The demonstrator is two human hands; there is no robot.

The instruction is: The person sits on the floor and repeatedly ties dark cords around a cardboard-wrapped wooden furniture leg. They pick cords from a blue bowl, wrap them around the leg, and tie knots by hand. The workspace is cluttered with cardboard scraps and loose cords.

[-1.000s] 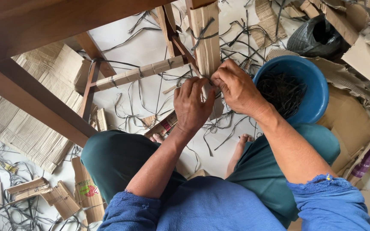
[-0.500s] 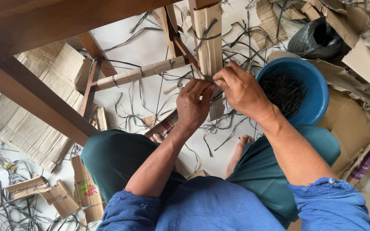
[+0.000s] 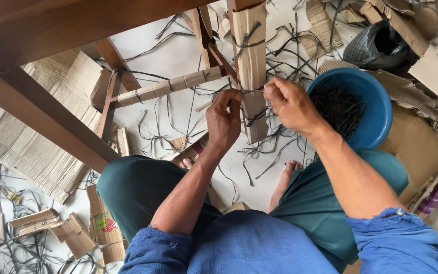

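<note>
From the head view, much is cut off: the brown wooden furniture frame (image 3: 41,109) runs out of the top and left edges, so I cannot tell what piece it is. My own arms hide the lower part of the cardboard-wrapped wooden leg (image 3: 252,66), and the thin dark plastic strap (image 3: 252,92) around it is too fine to follow behind the leg.

My left hand (image 3: 224,119) is beside the leg's left edge, fingers (image 3: 233,99) curled nearly closed, pinching one end of the strap. My right hand (image 3: 292,104) sits just right of the leg, fingers (image 3: 270,90) closed tight on the other end. The strap stretches taut between both hands, across the cardboard face of the leg.

A round blue plastic basin (image 3: 376,101), holding a tangle of dark strap pieces, stands on the floor touching my right knee; my forearm covers part of its rim. A black plastic bag (image 3: 378,45) lies behind it. Loose straps and flattened corrugated cardboard sheets (image 3: 31,147) litter the pale floor (image 3: 173,56).
</note>
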